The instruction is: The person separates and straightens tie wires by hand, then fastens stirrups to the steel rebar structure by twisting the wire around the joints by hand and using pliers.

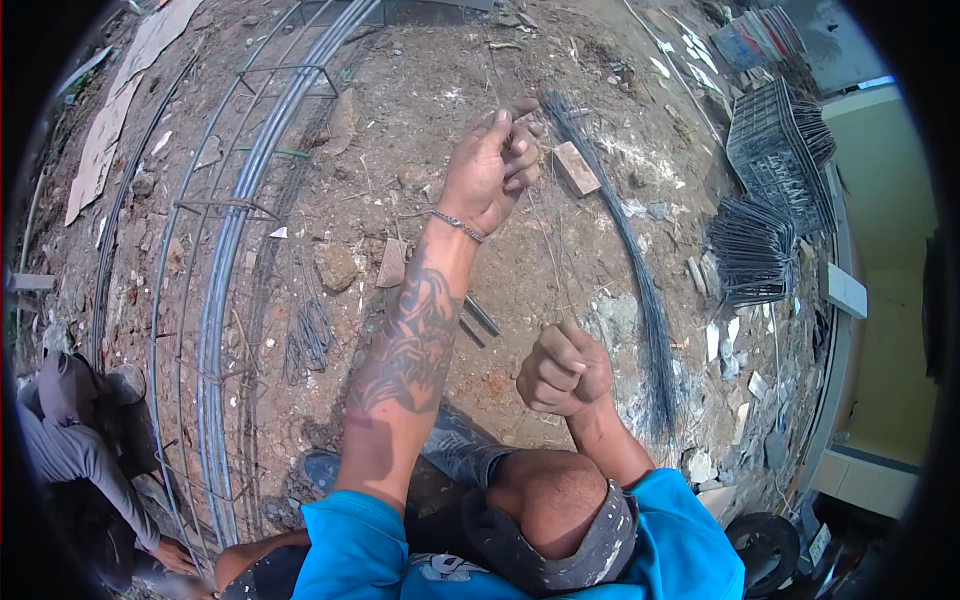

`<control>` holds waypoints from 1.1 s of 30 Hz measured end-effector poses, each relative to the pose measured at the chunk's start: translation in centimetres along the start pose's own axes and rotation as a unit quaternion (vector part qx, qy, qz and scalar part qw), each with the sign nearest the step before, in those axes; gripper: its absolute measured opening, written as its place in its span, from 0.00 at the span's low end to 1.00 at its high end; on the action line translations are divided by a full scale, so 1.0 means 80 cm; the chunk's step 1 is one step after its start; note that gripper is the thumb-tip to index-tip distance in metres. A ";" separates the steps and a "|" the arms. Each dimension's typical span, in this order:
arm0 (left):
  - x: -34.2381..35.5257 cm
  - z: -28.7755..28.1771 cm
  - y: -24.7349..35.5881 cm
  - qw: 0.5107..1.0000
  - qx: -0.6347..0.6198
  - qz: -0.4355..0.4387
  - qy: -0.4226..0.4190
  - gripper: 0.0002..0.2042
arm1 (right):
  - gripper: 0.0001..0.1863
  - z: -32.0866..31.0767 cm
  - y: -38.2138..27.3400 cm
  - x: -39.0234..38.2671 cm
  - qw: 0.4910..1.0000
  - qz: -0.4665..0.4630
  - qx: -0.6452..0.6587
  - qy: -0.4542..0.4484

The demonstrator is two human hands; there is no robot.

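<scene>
- Nearest, our right hand (567, 372) is closed in a fist, apparently around the lower end of a thin wire (556, 265).
- That wire stretches between our two hands above the dirt; we judge it very light, springy and easily kinked, best held near its ends.
- Farther out, our left hand (490, 170) has curled fingers, seemingly pinching the wire's upper part.
- Beyond the right hand lies a dark wire bundle (646, 310); we'd expect prickly ends, so grasp mid-length.
- A brick (577, 169) sits beside it.
</scene>
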State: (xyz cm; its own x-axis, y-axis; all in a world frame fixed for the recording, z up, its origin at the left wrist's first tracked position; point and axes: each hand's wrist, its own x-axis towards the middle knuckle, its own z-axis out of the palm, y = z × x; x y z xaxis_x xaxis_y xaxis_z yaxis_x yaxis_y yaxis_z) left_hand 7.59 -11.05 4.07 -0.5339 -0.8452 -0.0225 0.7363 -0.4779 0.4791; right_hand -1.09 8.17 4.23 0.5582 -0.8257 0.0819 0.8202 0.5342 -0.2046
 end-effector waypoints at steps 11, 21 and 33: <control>-0.035 0.053 -0.128 0.987 -0.154 -0.049 -0.013 0.19 | 0.22 0.121 -0.095 0.034 0.657 -0.658 -0.339 0.143; -0.032 0.086 -0.081 0.953 0.279 -0.065 -0.104 0.25 | 0.18 0.001 -0.074 -0.016 0.539 -0.144 -0.651 0.515; -0.020 0.063 -0.077 0.910 0.235 -0.328 -0.093 0.20 | 0.23 0.004 0.010 -0.038 0.990 -0.047 -0.047 0.126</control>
State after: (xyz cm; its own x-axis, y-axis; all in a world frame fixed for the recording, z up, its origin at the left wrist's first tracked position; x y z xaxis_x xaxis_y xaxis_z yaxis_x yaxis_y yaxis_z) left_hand 1.83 -5.57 5.55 -0.8874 -0.3402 -0.3111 -0.0012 -0.6731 0.7396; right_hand -2.10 11.11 4.11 0.4219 -0.8961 -0.1381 0.8449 0.4438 -0.2986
